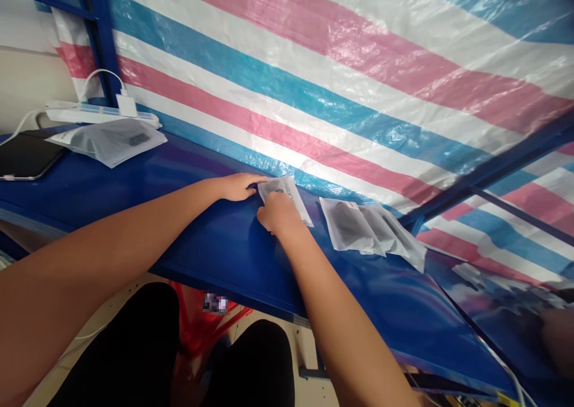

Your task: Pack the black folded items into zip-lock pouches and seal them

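Observation:
A frosted plastic bag (301, 202) with dark lettering lies on the blue table near the striped sheet. My left hand (237, 187) reaches its upper left corner, with fingers stretched out and thumb apart, touching the edge. Over the bag's lower left part, my right hand (278, 211) is closed, its curled fingers against the plastic. That hand covers part of the bag, so the exact grip of its fingertips is hidden. To the right, several similar frosted bags (348, 225) lie overlapping in a row, with dark contents showing through.
The blue table (233, 245) backs onto a striped plastic sheet (278, 90). At its left end are another frosted bag (112, 141), a black tablet-like device (29, 156) and a white power strip (103, 115) with a plugged charger (126, 105). Below stands a red stool (192, 329).

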Demonstrator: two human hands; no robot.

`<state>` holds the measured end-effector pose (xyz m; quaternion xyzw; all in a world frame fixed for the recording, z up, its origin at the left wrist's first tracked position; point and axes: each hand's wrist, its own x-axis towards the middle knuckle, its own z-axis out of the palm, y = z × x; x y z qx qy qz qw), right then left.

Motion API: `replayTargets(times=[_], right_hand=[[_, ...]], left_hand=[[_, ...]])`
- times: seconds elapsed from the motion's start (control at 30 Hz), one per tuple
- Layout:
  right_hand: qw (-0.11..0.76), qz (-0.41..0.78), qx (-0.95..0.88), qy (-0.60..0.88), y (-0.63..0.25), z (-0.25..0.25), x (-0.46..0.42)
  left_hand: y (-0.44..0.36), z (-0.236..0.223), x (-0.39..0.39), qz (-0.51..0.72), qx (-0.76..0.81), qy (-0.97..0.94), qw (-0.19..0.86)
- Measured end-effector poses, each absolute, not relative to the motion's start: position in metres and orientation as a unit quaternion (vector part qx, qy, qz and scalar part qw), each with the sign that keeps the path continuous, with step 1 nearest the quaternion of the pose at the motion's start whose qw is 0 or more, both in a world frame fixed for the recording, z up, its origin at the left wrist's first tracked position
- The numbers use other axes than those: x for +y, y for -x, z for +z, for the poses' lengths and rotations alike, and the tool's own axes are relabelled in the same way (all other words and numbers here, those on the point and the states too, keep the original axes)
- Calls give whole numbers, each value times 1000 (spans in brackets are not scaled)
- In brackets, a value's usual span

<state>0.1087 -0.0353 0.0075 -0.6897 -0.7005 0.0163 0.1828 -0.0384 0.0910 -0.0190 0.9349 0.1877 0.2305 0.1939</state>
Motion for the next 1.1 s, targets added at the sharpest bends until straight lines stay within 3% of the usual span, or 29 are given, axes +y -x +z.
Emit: replayTargets(times=[0.2,0.57,0.77,0.97,1.1], right_hand=[[70,25,-545,835,-123,20,-33],[-25,182,-447,876,-175,41,-37],[67,258,-419,868,-208,46,-46],[163,191,-481,840,-217,41,-42],[307,137,-511,791,-208,26,-27]], left_hand=[[39,-16,81,209,256,-926,185],[44,-7,72,162,302,-918,200],[46,-3,70,148,308,-916,212],[45,-5,73,176,304,-913,208],[44,-5,74,202,305,-907,207]])
